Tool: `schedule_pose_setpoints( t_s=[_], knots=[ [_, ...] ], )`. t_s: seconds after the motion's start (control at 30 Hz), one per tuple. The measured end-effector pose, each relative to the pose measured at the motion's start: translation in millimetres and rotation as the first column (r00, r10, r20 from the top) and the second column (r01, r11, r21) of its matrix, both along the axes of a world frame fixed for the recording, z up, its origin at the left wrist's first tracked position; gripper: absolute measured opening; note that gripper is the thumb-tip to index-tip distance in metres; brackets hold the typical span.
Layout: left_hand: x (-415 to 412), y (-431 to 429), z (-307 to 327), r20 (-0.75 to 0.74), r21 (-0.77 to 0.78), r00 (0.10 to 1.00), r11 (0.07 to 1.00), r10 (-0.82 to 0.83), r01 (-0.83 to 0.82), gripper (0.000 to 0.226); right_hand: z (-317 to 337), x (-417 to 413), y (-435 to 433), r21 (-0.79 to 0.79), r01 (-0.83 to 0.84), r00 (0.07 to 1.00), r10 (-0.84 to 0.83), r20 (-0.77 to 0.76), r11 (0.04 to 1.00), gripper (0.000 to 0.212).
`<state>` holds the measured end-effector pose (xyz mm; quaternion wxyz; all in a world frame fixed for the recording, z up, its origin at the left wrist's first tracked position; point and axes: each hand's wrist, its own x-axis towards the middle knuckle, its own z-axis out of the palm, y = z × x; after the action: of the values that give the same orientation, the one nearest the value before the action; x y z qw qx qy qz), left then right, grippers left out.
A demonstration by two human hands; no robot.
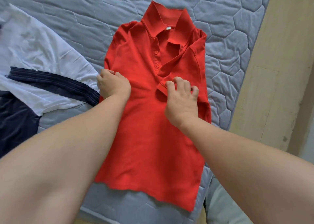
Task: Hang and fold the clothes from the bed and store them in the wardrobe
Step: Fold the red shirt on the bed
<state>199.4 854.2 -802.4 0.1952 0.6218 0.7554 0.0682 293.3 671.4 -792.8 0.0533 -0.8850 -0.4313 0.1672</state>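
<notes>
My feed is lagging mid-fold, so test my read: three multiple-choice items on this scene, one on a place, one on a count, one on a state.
1. Where does the white and navy garment lie?
A) left of the red shirt
B) on top of it
C) on the floor

2. How many buttons show on the red shirt?
A) one
B) three
C) five

3. How does the sleeve by the right hand lie?
A) spread out sideways
B) folded in over the front
C) hanging off the bed

Answers:
1 A: it lies on the mattress beside the red shirt's left edge.
2 B: three run down below the collar.
3 B: it crosses the chest, its cuff at the fingertips.
</notes>
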Motion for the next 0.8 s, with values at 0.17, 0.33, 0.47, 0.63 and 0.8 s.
schedule_pose_setpoints(
  t_s=[0.17, 0.33, 0.47, 0.63, 0.8],
  knots=[
    [-39, 48, -6, -0.018, -0.095, 1.0, 0.995, 0.006, -0.007, 0.035, 1, -27, 49, 0.032, -0.337, 0.934, 0.339, -0.114, 0.941, 0.057],
    [-63, 67, -13, 0.127, -0.215, 0.983, 0.964, -0.13, 0.155, 0.053, -8, -41, 87, 0.034, -0.399, 0.889, 0.396, -0.229, 0.916, 0.066],
    [-71, 76, -19, 0.085, -0.258, 0.944, 0.908, -0.318, 0.329, 0.023, -17, -47, 101, -0.045, -0.214, 0.917, 0.185, -0.353, 0.976, 0.068],
    [-56, 92, -5, 0.076, -0.106, 0.996, 0.993, -0.051, 0.059, 0.03, -16, -61, 109, -0.072, -0.089, 0.942, 0.06, -0.331, 0.993, 0.057],
    [-34, 125, 22, 0.372, -0.032, 0.895, 0.967, 0.248, -0.255, 0.022, -7, -67, 134, -0.063, -0.048, 0.933, 0.022, -0.359, 0.997, 0.061]
  ],
)
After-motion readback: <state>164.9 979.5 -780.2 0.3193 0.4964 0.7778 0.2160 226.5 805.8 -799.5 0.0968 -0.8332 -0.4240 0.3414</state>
